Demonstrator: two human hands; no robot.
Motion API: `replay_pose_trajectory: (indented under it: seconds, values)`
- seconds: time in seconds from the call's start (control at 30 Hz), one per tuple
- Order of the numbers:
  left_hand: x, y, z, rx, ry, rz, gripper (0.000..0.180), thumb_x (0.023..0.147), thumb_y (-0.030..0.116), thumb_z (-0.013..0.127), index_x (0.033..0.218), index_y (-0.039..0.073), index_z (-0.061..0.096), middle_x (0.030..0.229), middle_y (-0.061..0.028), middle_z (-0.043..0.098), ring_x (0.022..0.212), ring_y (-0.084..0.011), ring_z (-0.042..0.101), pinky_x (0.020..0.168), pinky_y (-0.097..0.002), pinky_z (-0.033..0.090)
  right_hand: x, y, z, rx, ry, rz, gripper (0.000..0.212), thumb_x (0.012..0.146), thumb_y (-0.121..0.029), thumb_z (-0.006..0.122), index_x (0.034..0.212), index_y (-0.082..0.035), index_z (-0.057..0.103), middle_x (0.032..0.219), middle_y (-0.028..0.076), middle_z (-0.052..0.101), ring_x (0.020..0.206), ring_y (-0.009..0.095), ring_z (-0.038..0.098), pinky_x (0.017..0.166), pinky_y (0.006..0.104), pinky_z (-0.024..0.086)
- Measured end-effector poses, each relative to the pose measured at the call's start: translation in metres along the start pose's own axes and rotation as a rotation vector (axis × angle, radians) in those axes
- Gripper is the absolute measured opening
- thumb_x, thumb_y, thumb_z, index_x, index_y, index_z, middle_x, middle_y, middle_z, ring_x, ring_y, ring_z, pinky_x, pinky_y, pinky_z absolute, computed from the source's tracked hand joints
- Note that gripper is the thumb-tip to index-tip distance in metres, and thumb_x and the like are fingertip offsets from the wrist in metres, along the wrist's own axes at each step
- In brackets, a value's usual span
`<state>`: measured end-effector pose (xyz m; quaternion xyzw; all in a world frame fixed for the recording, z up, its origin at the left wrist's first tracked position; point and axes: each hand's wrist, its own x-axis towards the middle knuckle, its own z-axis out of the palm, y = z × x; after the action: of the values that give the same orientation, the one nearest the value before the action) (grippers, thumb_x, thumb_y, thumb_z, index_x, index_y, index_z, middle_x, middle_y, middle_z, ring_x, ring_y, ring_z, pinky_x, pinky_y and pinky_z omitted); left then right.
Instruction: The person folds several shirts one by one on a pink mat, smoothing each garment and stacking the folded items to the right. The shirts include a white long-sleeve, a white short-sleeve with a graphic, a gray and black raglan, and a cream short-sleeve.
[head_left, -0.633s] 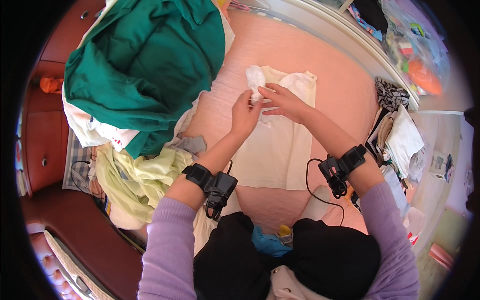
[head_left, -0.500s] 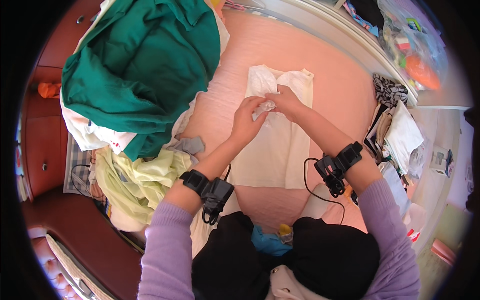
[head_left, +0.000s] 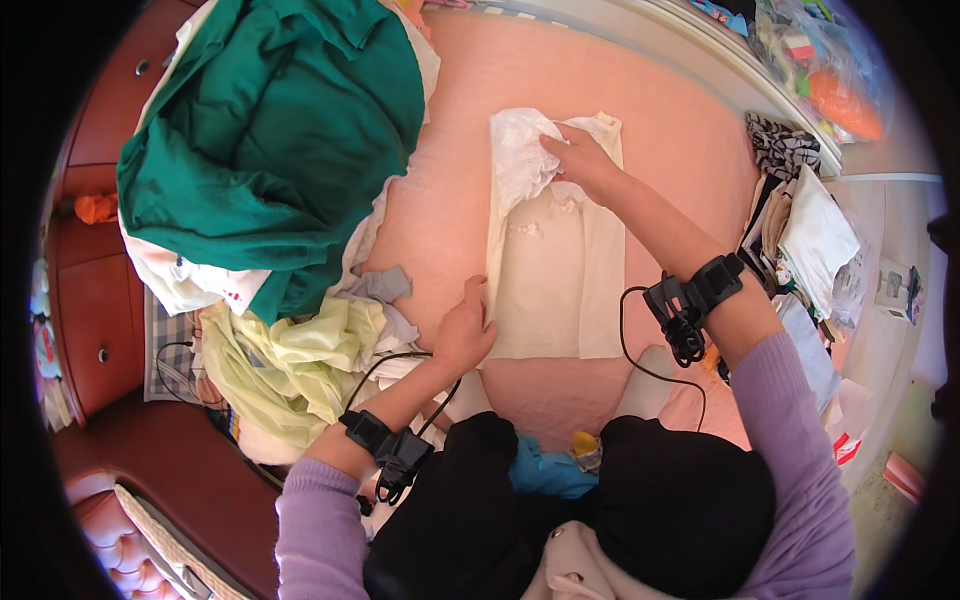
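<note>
A cream garment [head_left: 560, 290] with white lace at its far end lies flat on the pink bedding, its sides folded in to a long rectangle. My right hand [head_left: 590, 172] is at the far end, its thumb and fingers closed on the white lace part [head_left: 522, 145]. Beside the near left edge of the garment rests my left hand [head_left: 464, 330], fingers apart and holding nothing. Small pale decorations show on the front of the garment below the lace.
A large heap with a green cloth [head_left: 280, 150] on top stands at the left, with a pale yellow-green cloth [head_left: 290, 360] nearer me. Folded clothes [head_left: 815, 240] are stacked at the right, by a clear plastic bag [head_left: 830, 80]. A reddish drawer cabinet [head_left: 95, 320] lines the left.
My left hand has left the lace and moved back toward me, to the garment's near left edge. My right hand stays at the far end, where the lace now lies more spread out leftward.
</note>
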<state>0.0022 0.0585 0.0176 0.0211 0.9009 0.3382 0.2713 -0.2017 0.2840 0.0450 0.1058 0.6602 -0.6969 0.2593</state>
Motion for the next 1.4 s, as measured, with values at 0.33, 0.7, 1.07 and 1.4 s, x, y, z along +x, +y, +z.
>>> replay_pose_trajectory:
  seconds: [0.33,0.7,1.07,1.4]
  values:
    - [0.025,0.031,0.037,-0.344,-0.433,0.160,0.097,0.082,0.014,0.073,0.153,0.000,0.010,0.092,-0.0116,0.067,0.077,-0.0207,0.066,0.072,-0.0316,0.054,0.015,0.022,-0.050,-0.292,0.245,-0.019,0.035,0.099,-0.020,0.056,0.131,-0.005,0.058,0.113,0.005,0.064,0.098,0.015,0.061,0.081,0.0327,0.050]
    - [0.108,0.026,-0.015,-0.183,0.007,0.342,0.036,0.083,0.002,0.064,0.119,0.002,0.061,0.098,-0.0112,0.067,0.083,-0.0207,0.065,0.076,-0.0314,0.053,0.015,0.032,-0.061,-0.265,0.274,-0.031,0.036,0.092,-0.009,0.061,0.127,-0.001,0.059,0.112,0.012,0.065,0.097,0.021,0.065,0.082,0.0342,0.053]
    - [0.185,0.065,-0.045,0.542,0.291,0.526,0.058,0.084,0.000,0.060,0.140,0.009,0.049,0.155,-0.0111,0.036,0.142,-0.0309,0.035,0.109,-0.0456,0.037,0.003,0.033,-0.059,-1.150,0.418,-0.713,0.051,0.082,-0.012,0.072,0.130,-0.005,0.055,0.136,0.014,0.051,0.122,0.029,0.052,0.097,0.0403,0.047]
    - [0.181,0.061,-0.043,0.589,0.097,0.433,0.069,0.088,0.017,0.066,0.150,0.028,0.037,0.161,-0.0144,0.022,0.148,-0.0304,0.024,0.115,-0.0437,0.030,-0.008,0.066,-0.081,-1.475,0.148,-0.623,0.062,0.086,-0.019,0.070,0.143,-0.015,0.046,0.155,0.009,0.034,0.146,0.027,0.028,0.114,0.0408,0.033]
